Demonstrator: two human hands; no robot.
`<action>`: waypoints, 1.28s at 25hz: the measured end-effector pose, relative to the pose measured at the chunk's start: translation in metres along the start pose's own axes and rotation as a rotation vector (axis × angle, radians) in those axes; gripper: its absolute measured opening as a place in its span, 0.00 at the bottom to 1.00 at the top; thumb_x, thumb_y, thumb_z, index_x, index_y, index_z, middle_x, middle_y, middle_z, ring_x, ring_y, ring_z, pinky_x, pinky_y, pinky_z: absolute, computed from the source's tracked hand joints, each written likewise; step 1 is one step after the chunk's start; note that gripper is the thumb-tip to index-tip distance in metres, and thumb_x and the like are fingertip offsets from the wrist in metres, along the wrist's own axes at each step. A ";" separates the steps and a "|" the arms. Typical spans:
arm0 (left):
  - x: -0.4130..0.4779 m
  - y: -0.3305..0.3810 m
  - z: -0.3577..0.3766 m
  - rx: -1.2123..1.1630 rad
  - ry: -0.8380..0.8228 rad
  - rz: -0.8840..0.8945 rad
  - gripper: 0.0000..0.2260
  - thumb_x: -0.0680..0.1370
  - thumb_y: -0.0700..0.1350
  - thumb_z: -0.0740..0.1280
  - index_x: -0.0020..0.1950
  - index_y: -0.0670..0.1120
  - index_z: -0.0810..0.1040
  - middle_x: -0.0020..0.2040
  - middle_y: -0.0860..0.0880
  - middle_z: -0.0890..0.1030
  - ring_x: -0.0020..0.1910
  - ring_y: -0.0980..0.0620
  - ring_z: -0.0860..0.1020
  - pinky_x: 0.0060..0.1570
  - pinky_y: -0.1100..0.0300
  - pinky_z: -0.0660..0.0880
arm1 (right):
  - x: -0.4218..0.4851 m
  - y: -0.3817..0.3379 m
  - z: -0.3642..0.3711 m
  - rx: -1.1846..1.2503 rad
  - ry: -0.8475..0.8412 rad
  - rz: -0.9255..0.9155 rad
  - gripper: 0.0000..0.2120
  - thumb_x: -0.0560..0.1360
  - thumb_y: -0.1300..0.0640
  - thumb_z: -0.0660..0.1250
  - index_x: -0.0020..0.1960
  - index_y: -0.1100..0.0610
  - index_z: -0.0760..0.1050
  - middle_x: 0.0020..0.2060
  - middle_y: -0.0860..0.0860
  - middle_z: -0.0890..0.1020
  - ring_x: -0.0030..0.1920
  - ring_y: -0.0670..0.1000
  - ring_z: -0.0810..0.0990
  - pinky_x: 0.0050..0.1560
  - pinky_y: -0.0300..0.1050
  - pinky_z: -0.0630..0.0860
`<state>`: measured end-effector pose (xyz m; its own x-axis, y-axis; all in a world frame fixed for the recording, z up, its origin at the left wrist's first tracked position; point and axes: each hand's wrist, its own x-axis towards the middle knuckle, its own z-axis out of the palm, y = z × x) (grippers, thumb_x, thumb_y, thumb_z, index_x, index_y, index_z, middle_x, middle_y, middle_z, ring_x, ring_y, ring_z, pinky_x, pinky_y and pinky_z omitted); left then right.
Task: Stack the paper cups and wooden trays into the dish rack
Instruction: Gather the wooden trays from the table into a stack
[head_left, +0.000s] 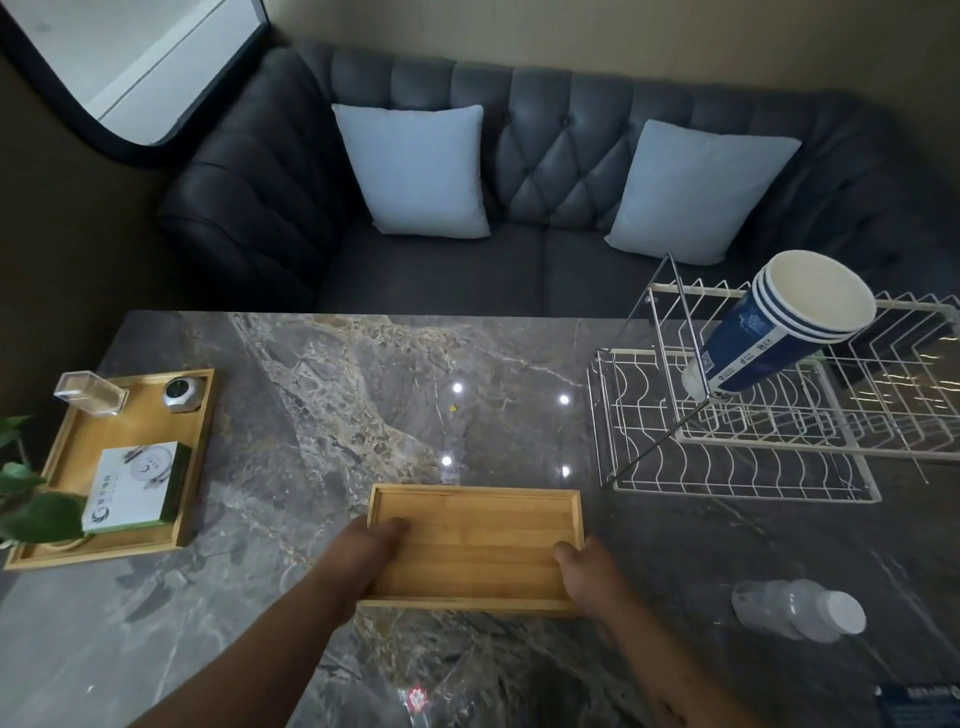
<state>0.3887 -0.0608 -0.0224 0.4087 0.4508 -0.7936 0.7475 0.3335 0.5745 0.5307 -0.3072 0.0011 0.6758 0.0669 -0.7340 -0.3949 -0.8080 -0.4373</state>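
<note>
Tray first: the wooden tray (475, 545) sits in the middle of the near half of the tabletop (363, 395), long side facing the person, hollow side up and nothing in it. The left hand (358, 556) has its short left end, thumb hooked over the rim onto the floor of the tray. The right hand (587, 571) takes the near right corner, thumb pressed on the rim. The other fingers of both hands are tucked beneath the wood and hidden, so how they curl cannot be told, but both hands clamp the tray. Whether it is already off the stone or resting on it is not clear.

Over at the right edge of the tabletop stands the dish rack (743, 467), white wire, two tiers. The paper cups (779, 332) are nested in one blue stack that lies tilted in the upper tier, mouths toward the person. So the cups look done, and this is the tray step, at the pick-up.

Next move, by the look of it: lift, swing right, tip the tray on edge and slide it between the lower wires, clear of the cup stack.

Also about: a plastic bottle (800, 608) lying near the right hand, a loaded tray (78, 551) at the left edge, and a sofa (545, 156) beyond the far edge.
</note>
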 end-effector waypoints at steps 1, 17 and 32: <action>0.003 -0.001 0.002 -0.043 0.001 -0.014 0.16 0.76 0.54 0.71 0.59 0.47 0.79 0.53 0.44 0.84 0.50 0.42 0.84 0.48 0.47 0.82 | 0.000 0.001 0.002 0.007 0.001 -0.003 0.18 0.79 0.52 0.61 0.63 0.64 0.71 0.60 0.63 0.79 0.59 0.62 0.78 0.59 0.50 0.73; -0.019 0.029 -0.002 -0.185 -0.301 0.057 0.32 0.66 0.53 0.79 0.65 0.39 0.77 0.56 0.37 0.85 0.54 0.35 0.84 0.55 0.35 0.80 | 0.005 0.020 -0.013 0.178 -0.051 0.015 0.17 0.79 0.48 0.58 0.59 0.60 0.72 0.57 0.61 0.78 0.58 0.62 0.77 0.63 0.62 0.74; -0.034 0.022 -0.072 -0.367 -0.379 0.052 0.20 0.74 0.48 0.74 0.61 0.37 0.83 0.59 0.32 0.82 0.56 0.31 0.83 0.46 0.42 0.83 | 0.008 -0.014 -0.001 0.521 -0.491 0.027 0.22 0.68 0.50 0.76 0.59 0.58 0.80 0.50 0.57 0.87 0.52 0.59 0.86 0.59 0.57 0.79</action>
<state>0.3532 -0.0091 0.0316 0.6516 0.1664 -0.7400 0.5167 0.6169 0.5937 0.5418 -0.2964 0.0020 0.3517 0.4055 -0.8437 -0.7362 -0.4369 -0.5169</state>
